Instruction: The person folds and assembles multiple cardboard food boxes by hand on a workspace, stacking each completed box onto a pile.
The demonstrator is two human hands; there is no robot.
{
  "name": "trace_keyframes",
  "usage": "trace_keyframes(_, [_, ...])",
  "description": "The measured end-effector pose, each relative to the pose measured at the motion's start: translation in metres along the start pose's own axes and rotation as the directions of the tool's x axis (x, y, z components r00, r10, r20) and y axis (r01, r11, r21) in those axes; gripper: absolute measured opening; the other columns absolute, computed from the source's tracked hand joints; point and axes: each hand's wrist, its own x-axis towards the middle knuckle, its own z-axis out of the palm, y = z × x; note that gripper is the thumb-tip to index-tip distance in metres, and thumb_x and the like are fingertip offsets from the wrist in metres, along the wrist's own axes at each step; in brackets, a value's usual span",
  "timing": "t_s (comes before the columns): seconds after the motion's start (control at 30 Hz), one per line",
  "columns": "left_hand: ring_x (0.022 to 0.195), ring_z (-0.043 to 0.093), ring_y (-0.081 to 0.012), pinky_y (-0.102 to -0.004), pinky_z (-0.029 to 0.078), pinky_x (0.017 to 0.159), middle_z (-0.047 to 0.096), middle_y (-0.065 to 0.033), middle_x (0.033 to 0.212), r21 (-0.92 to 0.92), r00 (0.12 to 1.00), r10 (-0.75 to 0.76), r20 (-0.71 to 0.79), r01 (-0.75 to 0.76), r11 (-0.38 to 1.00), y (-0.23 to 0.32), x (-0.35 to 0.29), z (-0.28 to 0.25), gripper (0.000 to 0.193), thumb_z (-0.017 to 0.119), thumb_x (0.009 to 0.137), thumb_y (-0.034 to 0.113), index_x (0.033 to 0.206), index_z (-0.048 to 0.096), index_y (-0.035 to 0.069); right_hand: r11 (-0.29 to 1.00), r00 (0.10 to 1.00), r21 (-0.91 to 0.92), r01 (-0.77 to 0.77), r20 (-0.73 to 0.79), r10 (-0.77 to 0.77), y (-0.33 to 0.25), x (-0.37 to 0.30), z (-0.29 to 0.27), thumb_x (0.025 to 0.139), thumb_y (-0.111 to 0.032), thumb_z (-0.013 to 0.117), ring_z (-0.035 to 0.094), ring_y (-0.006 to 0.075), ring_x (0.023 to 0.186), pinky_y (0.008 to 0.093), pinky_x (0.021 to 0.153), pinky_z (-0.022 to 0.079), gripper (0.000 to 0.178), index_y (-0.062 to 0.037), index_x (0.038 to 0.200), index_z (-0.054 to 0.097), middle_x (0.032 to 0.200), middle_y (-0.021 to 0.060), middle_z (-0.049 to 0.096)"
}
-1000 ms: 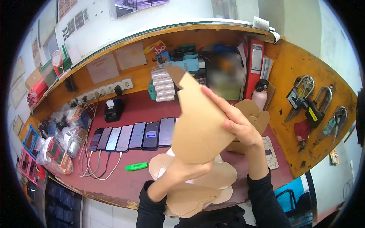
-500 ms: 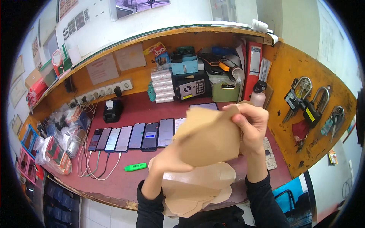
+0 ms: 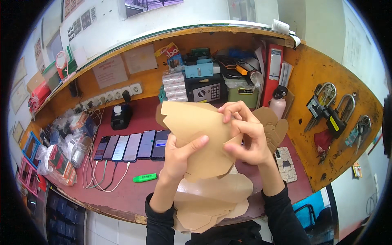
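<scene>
A brown cardboard box blank [image 3: 200, 141] is held up over the near edge of the desk, its panels partly bent. My left hand [image 3: 179, 157] grips its left side, the thumb lying flat on the near face and the fingers hidden behind. At the right side, my right hand [image 3: 247, 134] has its fingers curled over the edge and its thumb pressed by a small flap. Below both hands lies a pile of flat cardboard blanks [image 3: 212, 200]. More folded brown cardboard pieces [image 3: 274, 128] stand just behind my right hand.
A row of phones [image 3: 131, 147] with charging cables lies left, near a green highlighter [image 3: 145, 178]. A patterned phone case [image 3: 286, 164] is at right. Behind are a pink bottle [image 3: 278, 104], a small safe [image 3: 206, 93] and a black printer [image 3: 121, 117]. Padlocks [image 3: 341, 116] hang on the right panel.
The blank has turned so its broad face shows toward me. My left hand has shifted up its left side, and my right hand has moved left and down along the right edge.
</scene>
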Motion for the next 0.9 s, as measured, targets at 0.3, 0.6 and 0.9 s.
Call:
trace_keyframes(0.3, [0.090,0.060,-0.0178,-0.0298,0.049,0.078,0.060,-0.0119,0.103,-0.031,0.996,-0.086,0.018,0.086,0.996,0.003,0.003,0.001,0.041,0.064,0.078,0.011,0.113,0.049,-0.003,0.992,0.998,0.113,0.048,-0.048,-0.043,0.012,-0.003,0.001,0.063,-0.004,0.063,0.043,0.0270,0.106,0.0412,0.097,0.030,0.021,-0.0053,0.056,0.043,0.098,0.0118,0.045])
trace_keyframes(0.6, [0.102,0.056,-0.0221,-0.0326,0.047,0.084,0.051,-0.0144,0.115,-0.249,0.986,-0.151,0.070,0.163,0.954,0.008,-0.004,-0.004,0.046,0.056,0.083,0.009,0.124,0.037,-0.002,0.864,0.973,0.473,-0.173,-0.055,0.225,0.015,-0.002,0.012,0.075,-0.002,0.060,0.039,0.0233,0.118,0.0375,0.102,0.025,0.034,-0.0060,0.104,0.043,0.112,0.0119,0.048])
trace_keyframes(0.9, [0.100,0.053,-0.0150,-0.0284,0.044,0.084,0.052,-0.0105,0.115,0.260,0.911,0.042,0.409,-0.161,0.952,0.001,-0.005,0.002,0.047,0.054,0.087,0.013,0.126,0.034,-0.004,0.975,0.929,-0.201,-0.095,0.333,0.159,-0.003,0.006,-0.014,0.074,-0.038,0.066,0.036,0.0321,0.124,0.0395,0.103,0.025,0.074,-0.0054,0.134,0.037,0.133,0.0163,0.041])
